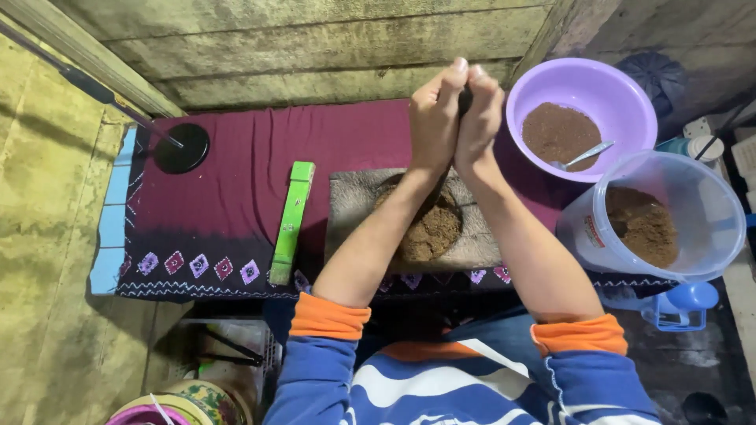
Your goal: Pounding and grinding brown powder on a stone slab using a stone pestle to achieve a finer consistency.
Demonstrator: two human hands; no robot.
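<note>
My left hand and my right hand are pressed together, palms facing, with a thin dark stick-like thing held between them; most of it is hidden. Below my forearms lies a mound of brown powdery material on a pale mat or board. The mat rests on a maroon cloth with a patterned border.
A green flat stick lies left of the mat. A black round base with a pole stands at the cloth's far left. At right are a purple bowl of brown powder with a spoon and a clear plastic jug of brown powder.
</note>
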